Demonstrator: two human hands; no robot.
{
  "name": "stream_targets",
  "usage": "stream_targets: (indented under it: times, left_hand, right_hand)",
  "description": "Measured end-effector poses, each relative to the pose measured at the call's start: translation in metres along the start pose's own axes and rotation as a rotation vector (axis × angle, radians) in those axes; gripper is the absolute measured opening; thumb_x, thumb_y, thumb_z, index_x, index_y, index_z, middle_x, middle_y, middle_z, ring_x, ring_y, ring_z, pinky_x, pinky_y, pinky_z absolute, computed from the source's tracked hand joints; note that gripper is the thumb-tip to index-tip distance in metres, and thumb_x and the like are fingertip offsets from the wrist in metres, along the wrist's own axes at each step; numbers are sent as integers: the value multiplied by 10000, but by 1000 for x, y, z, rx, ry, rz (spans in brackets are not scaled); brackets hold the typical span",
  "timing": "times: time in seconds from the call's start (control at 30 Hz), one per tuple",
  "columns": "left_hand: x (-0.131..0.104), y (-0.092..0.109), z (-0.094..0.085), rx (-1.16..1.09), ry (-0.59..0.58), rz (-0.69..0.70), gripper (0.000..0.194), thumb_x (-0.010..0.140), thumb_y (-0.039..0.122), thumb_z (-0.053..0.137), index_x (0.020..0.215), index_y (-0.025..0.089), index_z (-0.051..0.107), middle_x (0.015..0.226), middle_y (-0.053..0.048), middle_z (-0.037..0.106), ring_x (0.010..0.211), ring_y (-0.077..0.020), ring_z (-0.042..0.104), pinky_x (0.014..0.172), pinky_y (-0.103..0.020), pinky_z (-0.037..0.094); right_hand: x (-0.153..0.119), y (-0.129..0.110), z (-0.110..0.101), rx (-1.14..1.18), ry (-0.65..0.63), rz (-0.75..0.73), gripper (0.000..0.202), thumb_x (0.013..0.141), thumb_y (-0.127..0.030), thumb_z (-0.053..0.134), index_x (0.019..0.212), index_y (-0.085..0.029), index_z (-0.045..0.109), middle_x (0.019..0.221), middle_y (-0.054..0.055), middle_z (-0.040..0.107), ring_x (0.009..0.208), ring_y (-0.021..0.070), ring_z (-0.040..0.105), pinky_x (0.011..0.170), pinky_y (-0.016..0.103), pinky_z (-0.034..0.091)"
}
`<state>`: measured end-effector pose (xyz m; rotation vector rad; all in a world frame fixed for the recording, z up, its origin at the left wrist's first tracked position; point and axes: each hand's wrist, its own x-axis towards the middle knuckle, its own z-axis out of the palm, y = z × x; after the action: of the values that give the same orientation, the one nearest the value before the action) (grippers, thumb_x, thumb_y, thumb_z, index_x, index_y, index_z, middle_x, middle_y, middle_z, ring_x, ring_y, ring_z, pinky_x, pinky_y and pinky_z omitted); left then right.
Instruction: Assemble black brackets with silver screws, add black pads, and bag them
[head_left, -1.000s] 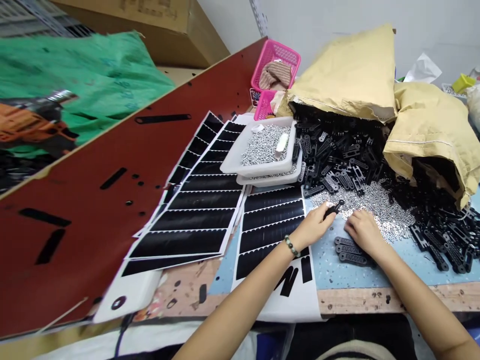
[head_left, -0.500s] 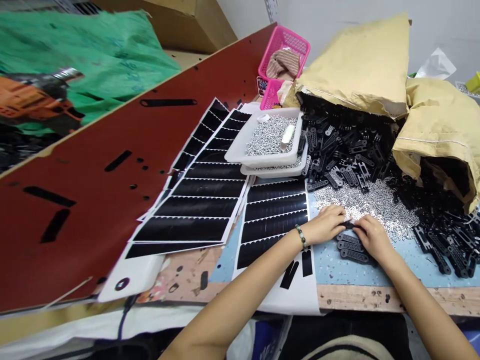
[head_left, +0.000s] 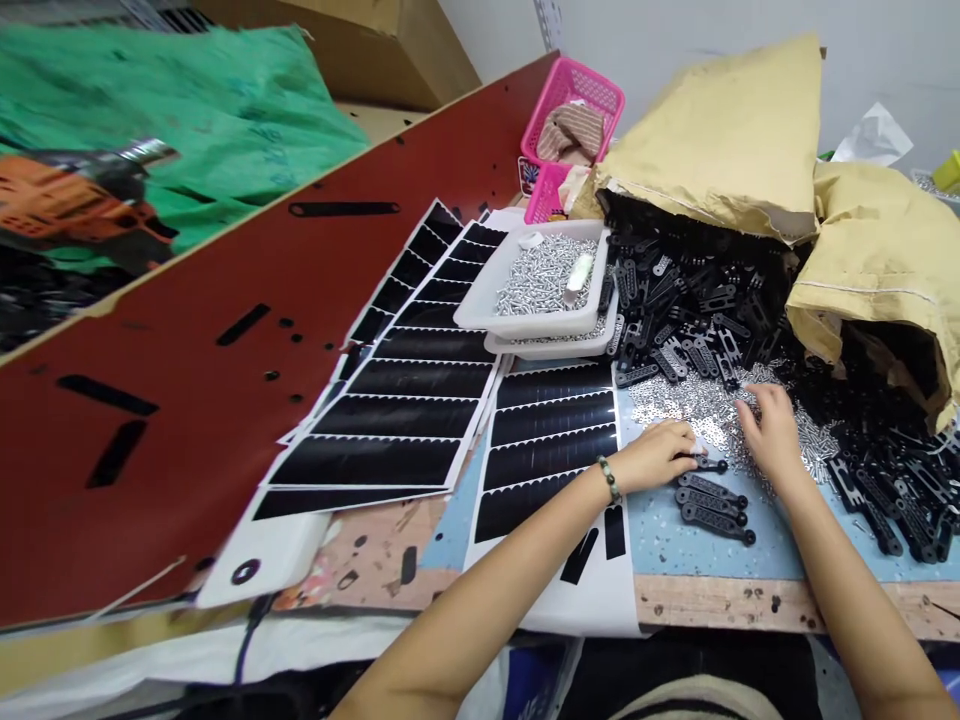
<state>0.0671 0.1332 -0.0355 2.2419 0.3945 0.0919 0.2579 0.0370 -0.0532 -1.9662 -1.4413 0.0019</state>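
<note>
Blue-covered bench carries a slim black part right of centre, held in the narrow grip of the left hand. Three similar parts lie just nearer. The right hand, grip wide, is at the loose silver hardware; a wrist sweep could drag pieces among the parts.

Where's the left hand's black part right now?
Head view, right of centre: the black part sticks out from the left hand's fingertips, between the loose silver hardware beyond and the similar black pieces on the near side.
</note>
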Motion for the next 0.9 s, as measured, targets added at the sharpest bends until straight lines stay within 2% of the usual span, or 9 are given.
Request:
stream_targets:
  times: [0.13,0.23,0.33,0.4,0.5,0.6,0.67,0.8,0.9]
  left_hand:
    - [-3,7,-6,-49,-33,-4,189,818,328,616,975,248,684,916,-32,620,932,-216,548,900,-351,389]
    - [6,13,-7,-218,143,-86,349,827,389,599,1136,228,603,1043,-59,608,1006,-225,549,914,-355,412]
    - [28,19,-2,-524,342,-194,381,879,416,507,1180,183,523,1071,-78,600,1022,-211,555,886,-337,445]
    - [43,22,3,-706,401,-246,337,898,421,458,1116,171,517,1003,-64,610,941,-185,582,829,-316,473]
    - [53,24,7,-814,413,-312,295,905,432,422,1030,177,503,856,-20,594,729,-137,588,682,-278,492]
    - [50,23,4,-774,356,-314,262,886,421,469,998,186,498,709,24,551,618,-118,561,614,-256,472]
    - [45,22,1,-709,312,-303,240,871,386,502,1012,192,483,682,32,554,624,-129,581,610,-255,467]
    - [38,26,-4,-527,294,-248,208,873,317,489,1044,202,459,753,16,605,652,-146,601,619,-269,460]
    - [34,33,-7,-287,322,-173,168,871,296,497,1008,201,521,793,10,606,672,-146,570,661,-280,443]
  right_hand:
    - [34,2,14,-87,-47,113,351,871,-306,489,1175,-149,564,1078,149,603,1042,282,523,923,450,412]
    - [26,-9,16,23,2,86,285,870,-263,470,1112,-160,580,1026,123,618,976,246,560,888,394,444]
    - [4,-18,6,153,-13,-68,258,890,-292,473,1109,-189,563,1025,96,617,940,212,578,844,340,469]
    - [-4,-13,-6,114,-36,-107,236,915,-304,446,1088,-201,570,1014,91,623,937,211,577,847,339,464]
    - [0,14,-25,-152,65,72,253,924,-282,410,1052,-159,590,975,133,622,924,249,556,842,385,447]
    - [7,39,-37,-284,36,170,225,892,-235,439,974,-139,624,895,139,617,882,264,547,816,404,442]
    - [9,41,-40,-140,36,140,208,885,-227,451,960,-157,633,904,118,615,875,240,562,804,380,457]
    - [6,6,-39,376,10,7,165,888,-270,499,949,-217,644,973,73,594,901,186,593,712,296,502]
    - [6,-24,-38,510,-65,-107,119,879,-253,532,898,-234,648,947,50,601,896,170,603,741,297,509]
